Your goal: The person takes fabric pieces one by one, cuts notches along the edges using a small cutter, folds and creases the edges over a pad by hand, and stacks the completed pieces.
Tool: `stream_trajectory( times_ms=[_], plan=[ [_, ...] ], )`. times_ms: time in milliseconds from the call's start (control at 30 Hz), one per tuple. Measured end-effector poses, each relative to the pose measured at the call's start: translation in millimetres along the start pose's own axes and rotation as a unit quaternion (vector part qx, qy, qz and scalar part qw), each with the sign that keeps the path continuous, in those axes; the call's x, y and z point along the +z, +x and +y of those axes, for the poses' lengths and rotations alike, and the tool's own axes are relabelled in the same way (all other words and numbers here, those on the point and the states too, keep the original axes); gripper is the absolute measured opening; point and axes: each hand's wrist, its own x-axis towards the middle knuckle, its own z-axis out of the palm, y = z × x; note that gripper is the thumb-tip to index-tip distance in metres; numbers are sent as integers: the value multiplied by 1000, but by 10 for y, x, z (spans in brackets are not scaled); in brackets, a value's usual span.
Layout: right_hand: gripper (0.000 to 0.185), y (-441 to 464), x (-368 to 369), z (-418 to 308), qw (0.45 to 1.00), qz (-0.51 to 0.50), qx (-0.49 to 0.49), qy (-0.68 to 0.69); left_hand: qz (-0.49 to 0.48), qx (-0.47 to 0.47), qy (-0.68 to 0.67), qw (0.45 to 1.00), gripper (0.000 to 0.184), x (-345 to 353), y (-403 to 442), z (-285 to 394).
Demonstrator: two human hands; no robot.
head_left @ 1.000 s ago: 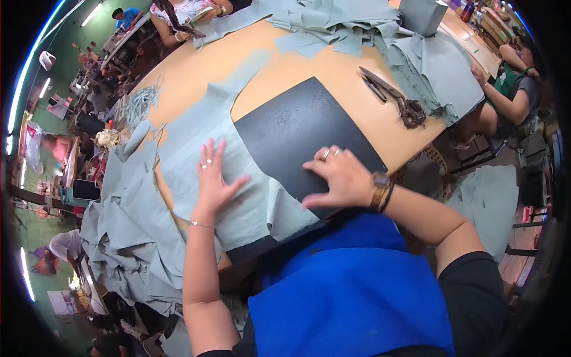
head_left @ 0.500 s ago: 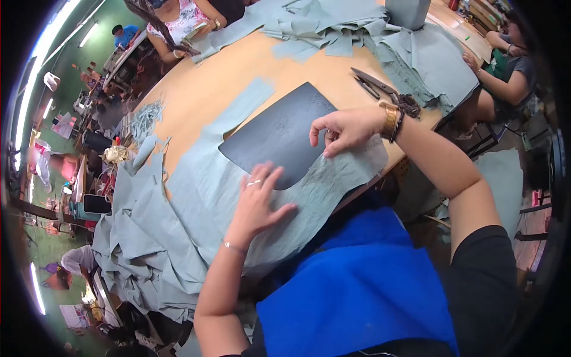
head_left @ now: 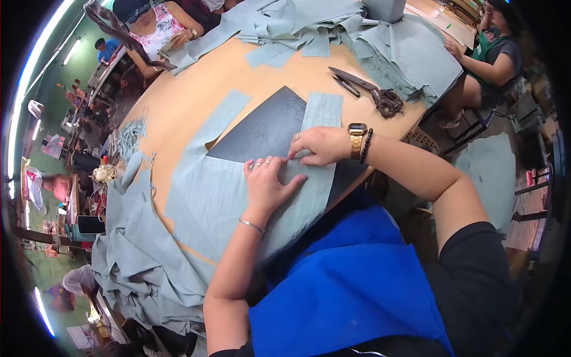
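A dark, flat board [head_left: 259,128] lies at an angle on the table, partly covered by a thin grey-green fabric sheet [head_left: 217,184]. One strip of the fabric runs along the board's left side, and another stretches upward over its right side. My left hand [head_left: 266,184] rests on the fabric near the board's middle, thumb and fingers spread. Just right of it, my right hand [head_left: 321,146] has bent fingers closed at the fabric's edge. Exactly how its fingertips grip is partly hidden.
Dark scissors [head_left: 363,83] with wrapped handles lie beyond my right hand. Piled grey-green fabric [head_left: 143,256] hangs over the table's left edge, and more pieces [head_left: 285,30] lie at the back. Thin scraps [head_left: 132,135] sit at left. Other people are seated across and at right.
My right hand has come left and down, close to my left hand. The fabric on the right now reaches up over the board's right side. The whole view has shifted slightly.
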Motion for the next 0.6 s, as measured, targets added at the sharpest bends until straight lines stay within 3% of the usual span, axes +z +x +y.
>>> stream_trajectory(
  times_ms=[200,333,467,600],
  plan=[
    [20,48,83,56,999,39,-6,18,-34,-7,-20,999,53,-60,38,-8],
    [13,63,8,5,998,0,44,48,-56,5,-28,998,34,-90,51,-39],
    [8,36,42,64,1000,20,4,-11,-91,-1,-53,994,15,-138,61,-180],
    [8,-28,112,62,996,41,-24,-70,-123,19,-52,991,12,-228,77,-300]
  ],
)
